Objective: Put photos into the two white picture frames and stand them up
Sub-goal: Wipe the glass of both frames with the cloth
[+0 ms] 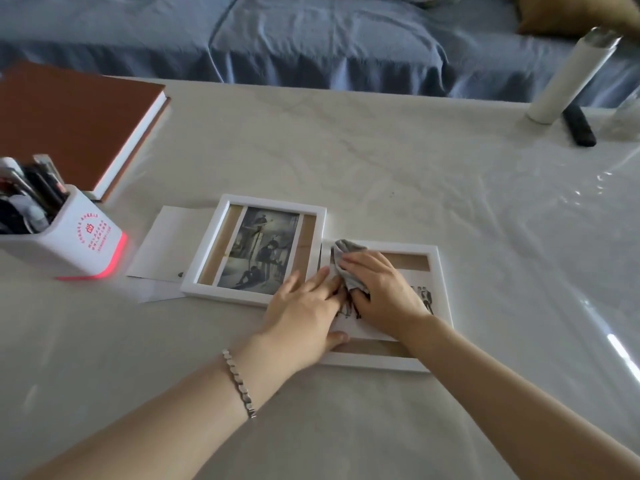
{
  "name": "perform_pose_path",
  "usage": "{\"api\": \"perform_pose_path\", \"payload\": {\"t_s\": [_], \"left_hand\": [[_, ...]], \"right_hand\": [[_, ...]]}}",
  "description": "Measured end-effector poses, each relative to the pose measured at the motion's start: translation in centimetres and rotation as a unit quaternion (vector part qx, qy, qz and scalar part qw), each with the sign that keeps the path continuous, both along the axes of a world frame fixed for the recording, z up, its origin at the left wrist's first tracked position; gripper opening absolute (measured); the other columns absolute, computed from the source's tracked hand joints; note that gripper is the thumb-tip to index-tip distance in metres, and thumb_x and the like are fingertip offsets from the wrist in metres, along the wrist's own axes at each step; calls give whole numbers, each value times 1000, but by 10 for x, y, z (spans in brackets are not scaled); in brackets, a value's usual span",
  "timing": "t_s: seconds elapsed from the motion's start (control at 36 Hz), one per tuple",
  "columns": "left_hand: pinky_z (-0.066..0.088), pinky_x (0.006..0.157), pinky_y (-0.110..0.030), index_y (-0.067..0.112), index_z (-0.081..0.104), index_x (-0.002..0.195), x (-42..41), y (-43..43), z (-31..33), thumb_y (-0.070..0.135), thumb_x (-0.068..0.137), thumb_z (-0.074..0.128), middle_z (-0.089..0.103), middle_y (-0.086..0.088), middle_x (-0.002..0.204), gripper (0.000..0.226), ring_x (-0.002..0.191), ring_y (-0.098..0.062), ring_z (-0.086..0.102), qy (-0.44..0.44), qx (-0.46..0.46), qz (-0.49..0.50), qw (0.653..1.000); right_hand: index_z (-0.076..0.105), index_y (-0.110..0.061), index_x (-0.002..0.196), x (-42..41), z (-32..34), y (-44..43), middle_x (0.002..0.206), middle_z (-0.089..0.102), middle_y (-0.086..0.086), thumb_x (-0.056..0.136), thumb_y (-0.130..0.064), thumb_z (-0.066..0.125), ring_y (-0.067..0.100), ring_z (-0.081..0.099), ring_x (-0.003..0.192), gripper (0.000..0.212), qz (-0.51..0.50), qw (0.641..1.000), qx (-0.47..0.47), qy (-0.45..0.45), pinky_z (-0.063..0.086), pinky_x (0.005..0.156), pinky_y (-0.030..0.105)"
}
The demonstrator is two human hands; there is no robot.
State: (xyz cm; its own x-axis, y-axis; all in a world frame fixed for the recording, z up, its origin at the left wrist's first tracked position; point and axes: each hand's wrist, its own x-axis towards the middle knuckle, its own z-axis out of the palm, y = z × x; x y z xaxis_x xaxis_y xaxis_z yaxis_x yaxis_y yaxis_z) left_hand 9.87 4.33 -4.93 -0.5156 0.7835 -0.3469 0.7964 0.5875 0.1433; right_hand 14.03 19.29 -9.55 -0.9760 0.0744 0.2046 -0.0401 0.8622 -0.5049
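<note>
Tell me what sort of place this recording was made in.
Most likely a home living room: a white table stands before a blue-covered sofa with a tan cushion, and a black remote control lies on the table.

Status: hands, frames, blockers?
Left hand flat, pressing the right frame. Right hand grips grey cloth on its photo. Left frame holds a dark photo; both lie flat, not stood up. Pen holder sits left, apart.
</note>
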Motion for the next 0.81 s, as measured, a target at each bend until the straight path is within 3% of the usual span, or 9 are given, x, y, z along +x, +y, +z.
{"api": "perform_pose_path", "payload": {"t_s": [0.08,0.19,0.28,0.39,0.56,0.67,0.81], "left_hand": [[-3,117,-41,23,18,145,0,1,0,50,90,42,7,7,156,66,143,-11,-7,-5,3,6,1000],[-3,117,-42,22,17,146,0,3,3,50,90,41,7,5,157,67,143,-12,-6,2,-12,3,1000],[-2,116,-43,22,13,146,1,4,4,50,91,40,4,5,157,68,143,-13,-7,1,-26,2,1000],[-2,117,-43,22,12,146,0,4,4,51,91,40,4,6,157,68,143,-12,-7,0,-27,1,1000],[-2,115,-44,25,16,146,1,2,5,53,89,42,7,9,156,68,143,-10,-4,-3,-16,9,1000],[-2,115,-45,25,18,145,1,3,5,54,88,42,10,9,156,68,143,-10,-4,-1,-13,11,1000],[-1,115,-45,26,20,144,1,2,6,54,88,43,9,10,156,67,143,-9,-4,1,-17,10,1000]], "right_hand": [[61,2,114,2,-2,3,121,61,12,81,-11,48,28,52,114,38,41,998,52,-1,44,98,36],[65,-4,106,0,6,5,110,65,6,84,-22,39,19,51,104,38,41,992,116,21,54,81,37],[66,-4,103,2,9,10,105,66,5,79,-18,39,18,48,101,39,37,990,139,10,53,78,35],[61,-6,114,14,7,28,116,61,7,80,-9,49,33,57,102,35,-16,990,131,-38,53,82,47],[58,-2,119,38,7,56,117,60,13,77,7,60,38,56,100,43,-66,985,152,-45,53,81,50],[64,1,102,46,8,59,103,61,14,63,17,67,37,55,82,42,-113,981,156,-30,55,68,46],[66,5,93,58,13,49,97,61,17,71,15,60,36,58,83,25,-82,987,135,-40,56,66,46]]}}
